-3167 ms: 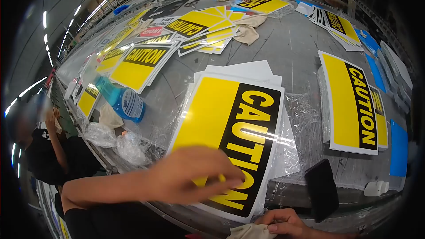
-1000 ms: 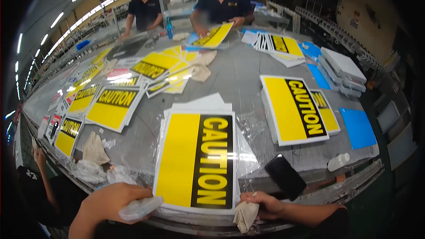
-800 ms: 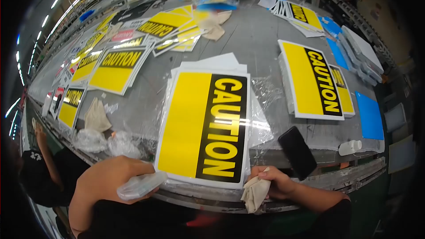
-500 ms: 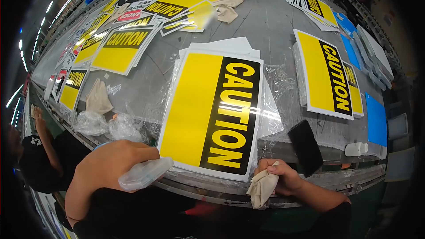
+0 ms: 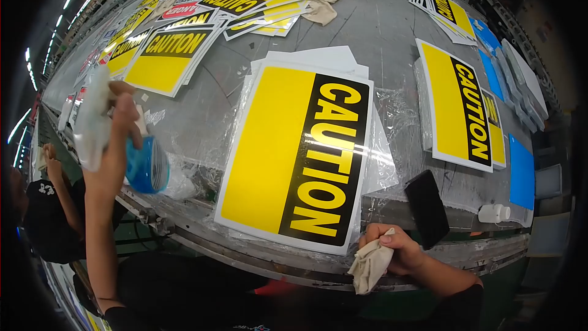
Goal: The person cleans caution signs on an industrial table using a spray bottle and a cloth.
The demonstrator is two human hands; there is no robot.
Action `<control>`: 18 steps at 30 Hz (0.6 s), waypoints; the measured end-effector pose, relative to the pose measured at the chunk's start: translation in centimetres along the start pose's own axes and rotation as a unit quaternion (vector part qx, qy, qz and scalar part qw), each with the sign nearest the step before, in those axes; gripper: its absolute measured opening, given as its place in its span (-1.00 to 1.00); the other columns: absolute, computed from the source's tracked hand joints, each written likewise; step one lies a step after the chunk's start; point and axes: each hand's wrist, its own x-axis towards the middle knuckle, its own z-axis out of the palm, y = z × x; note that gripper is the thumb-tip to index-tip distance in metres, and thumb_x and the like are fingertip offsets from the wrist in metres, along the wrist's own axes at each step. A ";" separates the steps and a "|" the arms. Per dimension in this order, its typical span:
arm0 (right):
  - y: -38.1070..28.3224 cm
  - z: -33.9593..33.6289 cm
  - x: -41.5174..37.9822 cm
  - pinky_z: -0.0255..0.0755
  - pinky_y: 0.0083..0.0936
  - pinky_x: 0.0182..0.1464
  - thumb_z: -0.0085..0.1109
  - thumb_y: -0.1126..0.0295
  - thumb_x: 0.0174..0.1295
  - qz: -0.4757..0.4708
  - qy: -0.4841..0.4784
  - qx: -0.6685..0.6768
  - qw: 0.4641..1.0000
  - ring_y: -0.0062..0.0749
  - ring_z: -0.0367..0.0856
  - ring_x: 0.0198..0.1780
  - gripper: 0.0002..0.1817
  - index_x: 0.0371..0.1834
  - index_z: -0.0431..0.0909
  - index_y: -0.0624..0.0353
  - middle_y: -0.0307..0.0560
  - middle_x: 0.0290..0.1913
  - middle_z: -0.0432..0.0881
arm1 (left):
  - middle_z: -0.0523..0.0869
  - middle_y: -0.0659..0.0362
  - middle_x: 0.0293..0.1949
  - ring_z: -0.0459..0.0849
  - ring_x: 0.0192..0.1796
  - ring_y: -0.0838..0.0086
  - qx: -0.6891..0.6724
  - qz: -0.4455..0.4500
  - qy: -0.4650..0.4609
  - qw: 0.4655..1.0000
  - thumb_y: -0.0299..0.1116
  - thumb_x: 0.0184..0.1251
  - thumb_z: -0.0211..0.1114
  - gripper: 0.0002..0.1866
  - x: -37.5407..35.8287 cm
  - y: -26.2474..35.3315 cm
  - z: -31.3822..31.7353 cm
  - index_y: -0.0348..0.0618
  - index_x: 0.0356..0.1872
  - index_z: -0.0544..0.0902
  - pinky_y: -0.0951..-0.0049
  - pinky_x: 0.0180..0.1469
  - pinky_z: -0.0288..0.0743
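At the left table edge, my left hand (image 5: 113, 147) is raised and blurred, its fingers curled around a translucent plastic container (image 5: 92, 122). A blue, rounded bottle-like part (image 5: 147, 165) shows on the other side of this hand; I cannot tell whether the two are one piece. My right hand (image 5: 395, 248) grips a bunched cream cloth (image 5: 370, 266) at the front edge. Between the hands lies a yellow and black CAUTION sign (image 5: 297, 159), turned sideways on top of white sheets (image 5: 337, 58) and clear plastic film (image 5: 389, 101). The sign's lower right corner is close to my right hand.
A black phone (image 5: 427, 208) and a white bottle (image 5: 493, 213) lie right of my right hand. More CAUTION signs (image 5: 456, 110) are stacked at the right, others (image 5: 171, 55) at the back left. A cloth (image 5: 321, 3) lies behind. A person (image 5: 49, 208) is at the left.
My left hand has swung left and up from the sign's lower left corner, carrying the translucent container; the blue part shows more now. My right hand still grips the cloth.
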 end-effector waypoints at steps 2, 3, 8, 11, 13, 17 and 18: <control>-0.1 0.0 -0.3 0.55 -0.46 -0.28 0.16 -0.05 0.40 -0.032 0.015 -0.028 0.999 -0.31 0.63 -0.24 -0.49 -0.16 0.45 0.29 0.16 -0.19 0.61 | 0.60 0.20 -0.33 0.58 -0.46 0.64 -0.026 0.038 0.053 0.998 -0.22 0.60 0.28 -0.67 1.5 -2.6 -0.9 -0.35 0.06 0.63 0.55 -0.39 0.43; 0.0 -0.1 -0.4 0.57 -0.45 -0.20 0.18 -0.09 0.40 -0.060 0.034 -0.056 0.996 -0.32 0.65 -0.19 -0.44 -0.09 0.46 0.31 0.14 -0.15 0.62 | 0.61 0.19 -0.32 0.59 -0.46 0.64 -0.040 0.056 0.084 0.994 -0.20 0.61 0.27 -0.65 2.2 -4.1 -1.2 -0.35 0.07 0.62 0.56 -0.40 0.43; -1.8 0.3 0.7 0.43 -0.36 0.27 0.26 -0.26 0.36 -0.288 0.173 -0.320 0.886 -0.38 0.60 0.11 -0.13 0.34 0.48 0.40 0.00 0.13 0.59 | 0.65 0.21 -0.30 0.64 -0.42 0.62 -0.070 0.008 0.133 0.989 -0.14 0.59 0.30 -0.58 5.5 -10.9 -2.0 -0.33 0.16 0.63 0.61 -0.28 0.49; -4.5 0.6 1.4 0.53 -0.30 0.10 0.55 0.10 0.21 -0.298 0.239 -0.616 0.689 -0.20 0.60 0.07 -0.41 0.19 0.62 0.24 0.11 0.10 0.57 | 0.56 0.24 -0.24 0.59 -0.36 0.62 -0.008 0.015 0.127 0.992 -0.10 0.65 0.21 -0.52 6.7 -14.8 -1.0 -0.34 0.27 0.56 0.55 -0.27 0.55; -5.6 1.2 3.0 0.55 -0.29 0.07 0.60 0.27 0.13 -0.326 0.247 -0.665 0.625 -0.09 0.61 0.08 -0.47 0.14 0.63 0.20 0.15 0.11 0.56 | 0.62 0.22 -0.24 0.64 -0.29 0.62 -0.034 -0.022 0.084 0.996 -0.11 0.62 0.26 -0.50 7.8 -15.3 -1.7 -0.28 0.35 0.54 0.56 -0.18 0.55; -9.0 0.7 8.6 0.57 -0.25 0.09 0.51 0.48 0.20 -0.391 0.258 -0.683 0.560 0.11 0.63 0.17 -0.59 0.08 0.56 0.21 0.18 0.21 0.56 | 0.74 0.15 -0.11 0.74 -0.08 0.56 -0.056 -0.034 0.071 0.995 -0.11 0.58 0.31 -0.41 8.1 -14.7 -1.5 -0.18 0.48 0.47 0.51 0.03 0.60; -9.8 0.4 10.5 0.57 -0.25 0.10 0.45 0.48 0.27 -0.399 0.257 -0.668 0.573 0.10 0.64 0.17 -0.62 0.11 0.55 0.21 0.16 0.23 0.57 | 0.75 0.13 -0.06 0.75 -0.04 0.53 -0.082 -0.040 0.079 0.993 -0.10 0.58 0.31 -0.40 7.8 -14.2 -1.2 -0.17 0.49 0.46 0.48 0.07 0.61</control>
